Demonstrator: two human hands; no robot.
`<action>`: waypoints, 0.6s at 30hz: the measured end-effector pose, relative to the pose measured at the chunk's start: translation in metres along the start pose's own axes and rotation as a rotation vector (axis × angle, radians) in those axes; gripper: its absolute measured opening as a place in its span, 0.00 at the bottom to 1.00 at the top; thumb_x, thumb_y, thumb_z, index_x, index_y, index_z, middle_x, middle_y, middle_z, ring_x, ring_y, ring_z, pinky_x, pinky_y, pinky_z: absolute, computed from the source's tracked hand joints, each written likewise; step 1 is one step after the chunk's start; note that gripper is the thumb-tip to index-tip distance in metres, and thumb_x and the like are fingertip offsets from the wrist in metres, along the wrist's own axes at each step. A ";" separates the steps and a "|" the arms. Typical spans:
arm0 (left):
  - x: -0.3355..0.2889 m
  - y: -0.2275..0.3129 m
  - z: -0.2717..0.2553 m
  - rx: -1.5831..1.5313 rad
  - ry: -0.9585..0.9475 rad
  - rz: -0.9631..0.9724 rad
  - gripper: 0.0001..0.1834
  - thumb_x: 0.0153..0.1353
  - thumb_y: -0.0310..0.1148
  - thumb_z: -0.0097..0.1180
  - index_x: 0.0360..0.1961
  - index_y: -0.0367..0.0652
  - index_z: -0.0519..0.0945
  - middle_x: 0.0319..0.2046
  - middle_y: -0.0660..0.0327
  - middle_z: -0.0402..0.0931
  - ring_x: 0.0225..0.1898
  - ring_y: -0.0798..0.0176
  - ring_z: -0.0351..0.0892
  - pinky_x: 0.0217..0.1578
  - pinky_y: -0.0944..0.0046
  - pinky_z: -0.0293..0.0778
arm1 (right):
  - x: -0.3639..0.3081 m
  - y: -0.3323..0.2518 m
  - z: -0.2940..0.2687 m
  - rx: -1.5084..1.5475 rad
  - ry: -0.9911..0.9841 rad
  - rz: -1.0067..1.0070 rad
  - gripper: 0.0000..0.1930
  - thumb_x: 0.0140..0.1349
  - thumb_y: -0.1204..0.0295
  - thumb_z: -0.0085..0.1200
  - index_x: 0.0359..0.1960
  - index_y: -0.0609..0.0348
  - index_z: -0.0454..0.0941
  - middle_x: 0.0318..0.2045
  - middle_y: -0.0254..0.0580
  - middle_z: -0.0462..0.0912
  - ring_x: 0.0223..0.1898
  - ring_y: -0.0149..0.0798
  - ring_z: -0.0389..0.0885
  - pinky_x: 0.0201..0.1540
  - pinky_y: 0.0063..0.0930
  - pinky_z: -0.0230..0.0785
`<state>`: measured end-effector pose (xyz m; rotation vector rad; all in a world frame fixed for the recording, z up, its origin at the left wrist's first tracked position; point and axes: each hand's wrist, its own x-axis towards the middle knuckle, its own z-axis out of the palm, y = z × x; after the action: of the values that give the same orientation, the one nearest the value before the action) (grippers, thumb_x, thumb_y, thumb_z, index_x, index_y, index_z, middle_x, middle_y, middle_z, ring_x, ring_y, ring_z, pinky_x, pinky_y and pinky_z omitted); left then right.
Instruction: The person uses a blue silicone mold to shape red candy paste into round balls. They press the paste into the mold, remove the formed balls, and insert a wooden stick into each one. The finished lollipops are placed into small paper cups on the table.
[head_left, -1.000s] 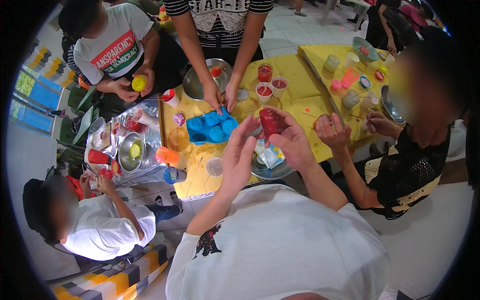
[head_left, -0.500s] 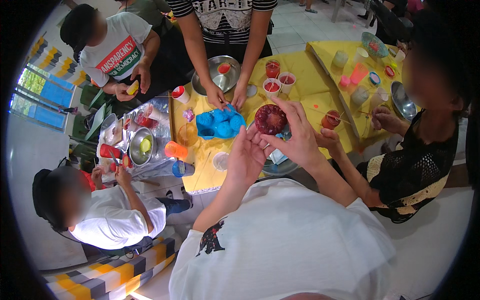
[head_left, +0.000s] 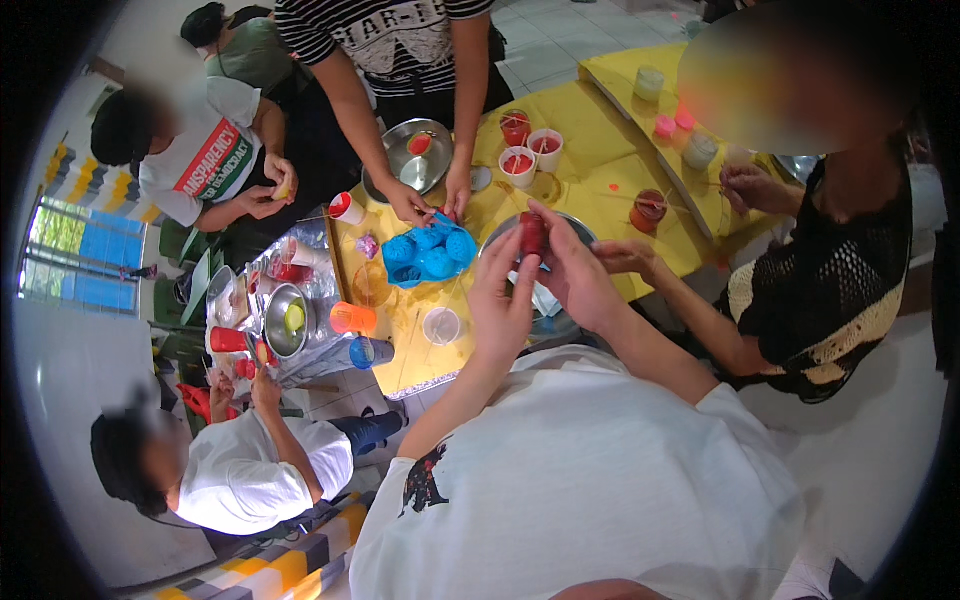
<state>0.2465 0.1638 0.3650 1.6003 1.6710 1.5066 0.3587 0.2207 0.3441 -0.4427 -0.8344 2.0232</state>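
Running lengthwise up and down the view, the dark red piece [head_left: 534, 235] sits between the left hand [head_left: 498, 298] and right hand [head_left: 577, 278], fingers pinching both sides.

The dark red piece [head_left: 533, 234] has a glossy, waxy look. The blue mould [head_left: 430, 268] seems to be soft, pliable plastic or silicone, its rounded cups roughly textured. The counter [head_left: 615, 170] wears a yellow covering with a slight sheen and creases (plastic or paper, hard to say which), while the side table [head_left: 318, 368] is dressed in wrinkled, shiny silver foil. Both the large bowl [head_left: 411, 172] and the small bowl [head_left: 284, 343] are smooth, bright metal. The orange cup [head_left: 352, 318] looks like smooth plastic, the jar [head_left: 648, 212] like clear glass. The white shirt [head_left: 570, 480] is matt cloth, softly wrinkled; the black top [head_left: 790, 290] is openwork knit.
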 end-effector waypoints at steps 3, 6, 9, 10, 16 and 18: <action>-0.006 0.002 0.002 0.375 -0.055 0.302 0.26 0.57 0.30 0.60 0.58 0.43 0.73 0.56 0.49 0.68 0.57 0.46 0.66 0.56 0.52 0.62 | 0.006 -0.002 -0.008 0.476 0.052 0.134 0.26 0.73 0.51 0.31 0.60 0.58 0.65 0.55 0.51 0.73 0.58 0.46 0.72 0.61 0.38 0.65; -0.016 0.002 -0.004 0.443 -0.029 0.350 0.27 0.57 0.30 0.59 0.59 0.44 0.73 0.60 0.49 0.63 0.61 0.44 0.60 0.61 0.47 0.54 | 0.003 -0.003 -0.005 0.557 0.110 0.138 0.30 0.73 0.47 0.25 0.59 0.59 0.65 0.54 0.55 0.74 0.58 0.48 0.72 0.62 0.41 0.65; -0.024 -0.005 -0.010 0.529 -0.045 0.340 0.27 0.59 0.32 0.57 0.61 0.45 0.71 0.64 0.46 0.57 0.65 0.41 0.52 0.63 0.46 0.50 | 0.002 -0.007 -0.003 0.631 0.124 0.123 0.31 0.72 0.46 0.23 0.58 0.60 0.65 0.54 0.58 0.73 0.59 0.51 0.71 0.63 0.46 0.64; -0.024 -0.004 -0.011 0.570 -0.070 0.336 0.27 0.60 0.34 0.56 0.62 0.46 0.70 0.65 0.45 0.54 0.66 0.40 0.50 0.64 0.45 0.49 | 0.002 -0.009 -0.002 0.633 0.130 0.116 0.32 0.72 0.45 0.22 0.58 0.60 0.65 0.54 0.59 0.73 0.59 0.52 0.71 0.63 0.47 0.63; -0.022 0.001 -0.011 0.727 -0.175 0.314 0.27 0.65 0.44 0.49 0.65 0.52 0.67 0.69 0.43 0.46 0.70 0.37 0.41 0.66 0.43 0.43 | -0.003 0.000 -0.007 0.624 0.103 0.102 0.32 0.72 0.45 0.22 0.59 0.59 0.65 0.57 0.61 0.71 0.61 0.55 0.68 0.65 0.47 0.61; -0.022 0.003 -0.011 0.788 -0.197 0.297 0.27 0.66 0.46 0.47 0.66 0.54 0.67 0.69 0.43 0.45 0.70 0.37 0.41 0.66 0.41 0.41 | -0.005 0.005 -0.007 0.642 0.092 0.123 0.32 0.71 0.45 0.23 0.59 0.58 0.65 0.57 0.60 0.71 0.61 0.54 0.69 0.65 0.47 0.61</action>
<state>0.2454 0.1393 0.3631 2.3808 2.1134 0.7637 0.3624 0.2177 0.3358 -0.2172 -0.0750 2.2242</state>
